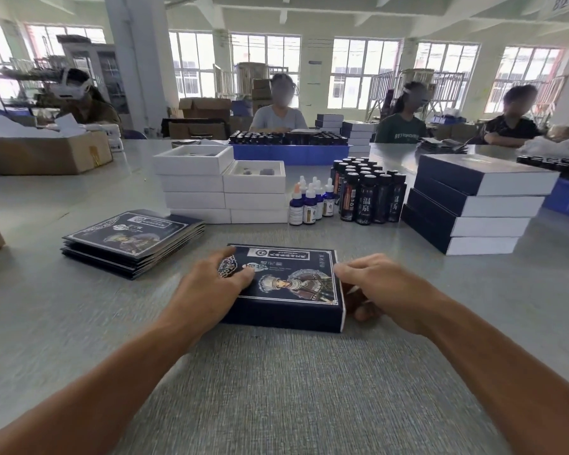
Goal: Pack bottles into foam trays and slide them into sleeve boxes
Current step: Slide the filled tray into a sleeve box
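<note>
Both my hands on one dark sleeve box (286, 290).
Left hand (211, 287) lies flat on its lid; right hand (381, 287) fingers curl against its open end.

A dark blue sleeve box (286, 290) with a printed portrait lies flat on the grey table (276, 389). The left hand (211, 287) rests on its left part, fingers spread over the top; the right hand (380, 285) curls at its right end — thumb low by the white edge. Behind stand flattened sleeves (132, 243), white foam trays (224, 188), dropper bottles (311, 203), dark bottles (368, 192) and a stack of packed boxes (470, 205).
</note>
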`<act>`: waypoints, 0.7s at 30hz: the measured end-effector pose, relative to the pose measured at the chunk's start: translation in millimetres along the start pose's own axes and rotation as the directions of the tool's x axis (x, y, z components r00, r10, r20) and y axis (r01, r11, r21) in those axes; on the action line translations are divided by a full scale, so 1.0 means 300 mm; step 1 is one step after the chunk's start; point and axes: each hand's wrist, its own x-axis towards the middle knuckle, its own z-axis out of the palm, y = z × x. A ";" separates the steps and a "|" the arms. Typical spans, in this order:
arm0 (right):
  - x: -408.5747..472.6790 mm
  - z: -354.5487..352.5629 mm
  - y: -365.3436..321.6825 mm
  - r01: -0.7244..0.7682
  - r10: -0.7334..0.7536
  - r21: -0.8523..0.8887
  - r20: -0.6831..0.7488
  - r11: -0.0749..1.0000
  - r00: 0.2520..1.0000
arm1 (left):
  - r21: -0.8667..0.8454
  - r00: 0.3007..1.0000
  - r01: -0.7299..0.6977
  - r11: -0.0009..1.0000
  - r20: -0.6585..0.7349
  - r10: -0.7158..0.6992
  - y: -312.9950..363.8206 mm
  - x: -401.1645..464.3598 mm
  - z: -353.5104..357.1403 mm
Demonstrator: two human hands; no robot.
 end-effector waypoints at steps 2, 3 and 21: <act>0.001 0.015 -0.004 -0.006 0.006 -0.001 -0.004 1.000 1.000 | 0.027 1.000 -0.015 1.000 -0.026 0.016 0.007 -0.008 0.016; 0.001 0.018 -0.005 -0.010 0.010 -0.003 -0.009 1.000 1.000 | 0.045 0.999 -0.019 0.999 -0.042 0.021 0.009 -0.013 0.020; -0.079 -0.175 -0.025 -0.023 0.042 0.183 -0.098 0.983 0.994 | -0.218 0.996 -0.018 0.976 0.077 0.035 0.101 0.009 0.093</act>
